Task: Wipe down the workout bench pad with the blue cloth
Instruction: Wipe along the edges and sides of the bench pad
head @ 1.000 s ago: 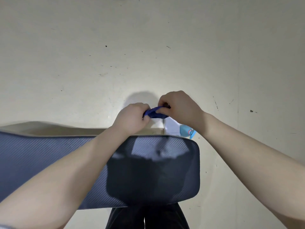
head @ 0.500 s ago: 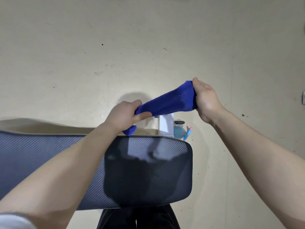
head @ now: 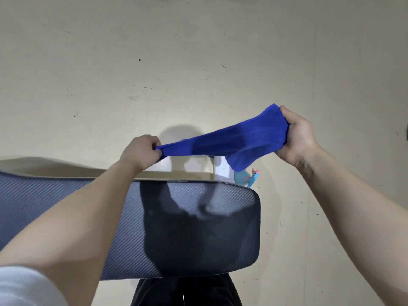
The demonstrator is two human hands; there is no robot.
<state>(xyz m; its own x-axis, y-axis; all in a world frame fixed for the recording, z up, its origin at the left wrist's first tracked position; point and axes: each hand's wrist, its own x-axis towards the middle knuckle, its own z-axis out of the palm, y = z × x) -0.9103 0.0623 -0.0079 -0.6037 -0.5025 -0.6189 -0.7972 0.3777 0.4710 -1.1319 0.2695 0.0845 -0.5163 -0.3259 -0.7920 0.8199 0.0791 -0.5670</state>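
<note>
blue cloth (head: 229, 142): stretched in the air between both hands, above the bench pad's (head: 198, 228) far right corner, not touching it | left hand (head: 141, 152): pinches its left end | right hand (head: 295, 138): grips its right end, higher

Dim, warm light falls from above and behind the person, casting a dark shadow of head and arms across the bench pad (head: 198, 228) and a softer one on the floor (head: 198, 62) beyond. Focus is soft throughout. Wide-angle distortion bends the pad's left edge.
</note>
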